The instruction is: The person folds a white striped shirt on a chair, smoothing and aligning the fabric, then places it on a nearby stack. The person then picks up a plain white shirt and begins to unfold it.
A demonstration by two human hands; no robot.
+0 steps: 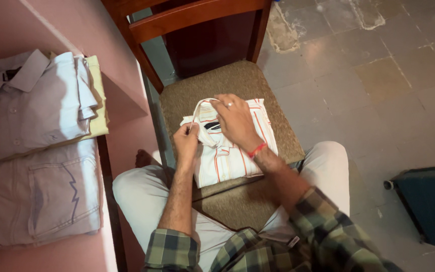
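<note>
A folded white shirt with orange stripes [237, 161] lies on the woven seat of a wooden chair [273, 90]. My left hand [185, 142] pinches the left point of its collar. My right hand [235, 120], with a ring and a red wrist thread, rests on the collar's upper right part, fingers curled on the cloth. Both forearms reach out of plaid sleeves over my knees in light trousers.
At left, a pink shelf [122, 85] carries a folded pale lilac shirt [31, 106] over a yellow garment [96, 95], and folded light jeans [36, 196] below. A dark blue case [431, 206] stands on the tiled floor at right.
</note>
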